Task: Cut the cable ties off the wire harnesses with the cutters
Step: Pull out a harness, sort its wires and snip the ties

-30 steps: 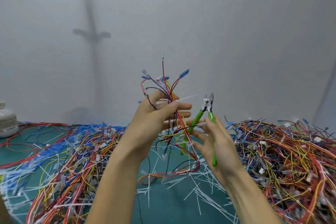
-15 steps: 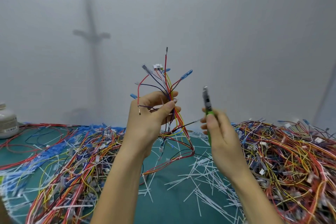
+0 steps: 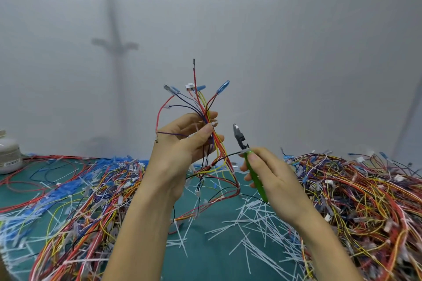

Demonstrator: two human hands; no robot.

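My left hand holds a wire harness upright above the table, thumb and fingers pinching the bundle. Its red, yellow and purple wires fan upward to blue and white connectors, and the lower part loops down to the mat. A white cable tie sits on the bundle beside my thumb tip. My right hand grips the green-handled cutters, whose steel jaws point up, a short way right of the bundle and apart from it. A thin black wire runs from the harness to the cutters' pivot.
A green mat covers the table, strewn with cut white tie pieces. Large tangles of harnesses lie at the left and right. A white jar stands at the far left. A plain white wall rises behind.
My left hand has raised the harness and turned it in its grip. My right hand has drawn the cutters away to the right and down, their jaws now tilted toward the bundle.
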